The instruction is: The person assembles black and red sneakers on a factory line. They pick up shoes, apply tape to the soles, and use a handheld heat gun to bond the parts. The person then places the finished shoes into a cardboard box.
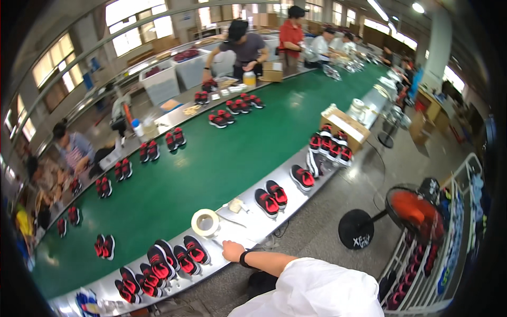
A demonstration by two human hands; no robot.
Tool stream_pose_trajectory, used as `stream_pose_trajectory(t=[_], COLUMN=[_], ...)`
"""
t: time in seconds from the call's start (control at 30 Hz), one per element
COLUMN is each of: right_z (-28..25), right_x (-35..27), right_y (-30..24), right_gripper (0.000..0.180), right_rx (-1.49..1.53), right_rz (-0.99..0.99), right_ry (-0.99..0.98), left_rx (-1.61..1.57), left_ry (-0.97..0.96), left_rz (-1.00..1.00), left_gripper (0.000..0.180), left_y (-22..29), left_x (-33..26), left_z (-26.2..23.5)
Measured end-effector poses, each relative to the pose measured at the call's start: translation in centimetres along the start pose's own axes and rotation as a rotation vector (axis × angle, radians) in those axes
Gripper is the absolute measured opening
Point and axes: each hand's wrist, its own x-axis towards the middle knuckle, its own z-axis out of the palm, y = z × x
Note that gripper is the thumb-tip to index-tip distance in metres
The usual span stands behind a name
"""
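My right hand reaches in from the lower right, with a white sleeve and a dark wristband. It rests at the metal ledge beside the belt. Its fingers look curled; a thin strip shows at their tips, too small to name. Just beyond stands a roll of pale tape, with a small cream-coloured piece nearby. Left of the hand, several black and red sneakers are grouped on the ledge. Farther right along it lies another pair of sneakers. My left hand is out of view.
A green conveyor belt carries several pairs of sneakers. Across it, a person in a dark cap handles shoes. On the right are a cardboard box, an orange-bladed floor fan and a white shoe rack.
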Motion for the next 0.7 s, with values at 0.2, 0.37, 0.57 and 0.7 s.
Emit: stream_pose_trajectory(t=[0.2, 0.37, 0.57, 0.7], right_z=[-0.8, -9.5, -17.3, -20.5], right_x=[-6.0, -13.2, -19.6, -23.0], right_y=[3.2, 0.1, -3.2, -4.8], right_gripper=[0.035, 0.037, 0.029, 0.025], right_rx=[0.372, 0.680, 0.688, 0.282], right_rz=[-0.232, -0.145, -0.227, -0.301], right_ry=[-0.076, -0.253, -0.417, -0.386], left_rx=[0.287, 0.783, 1.288, 1.385], left_ry=[-0.401, -0.673, -1.028, -1.104], left_rz=[-0.316, -0.167, 0.360, 0.271], left_gripper=[0.043, 0.043, 0.038, 0.052], left_y=[-2.4, 0.1, -2.8, -2.4], left_x=[8.2, 5.5, 9.9, 7.4], left_z=[7.3, 21.5, 25.3, 28.9])
